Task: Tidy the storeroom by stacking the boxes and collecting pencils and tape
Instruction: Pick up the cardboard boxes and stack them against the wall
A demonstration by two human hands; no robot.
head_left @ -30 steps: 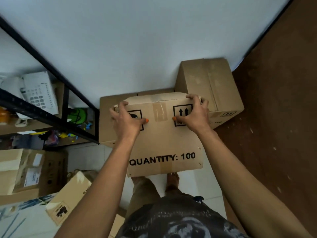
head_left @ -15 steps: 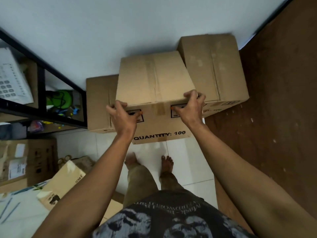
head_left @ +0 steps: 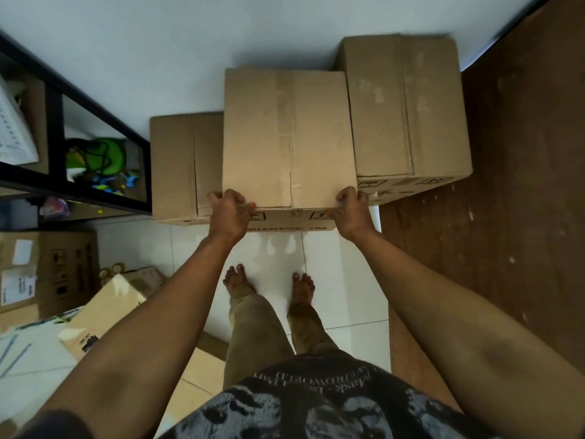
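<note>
1. Print on the front of the held box (head_left: 289, 137): squashed by the steep angle, partly behind the left hand (head_left: 228, 213) and right hand (head_left: 354, 213), too hard to read.
2. Low box (head_left: 177, 166): right part hidden under the held box.
3. Tall box (head_left: 408, 106): small front marks too tiny to tell.
4. White thing (head_left: 12, 131) on the shelf (head_left: 57, 185): cut off by the left edge.
5. Green and blue stuff (head_left: 101, 163) on the shelf: blurry, cannot tell what.
6. Tape rolls (head_left: 112, 270): half hidden behind cardboard.
7. Shirt words (head_left: 310, 380): upside down, unreadable.
</note>
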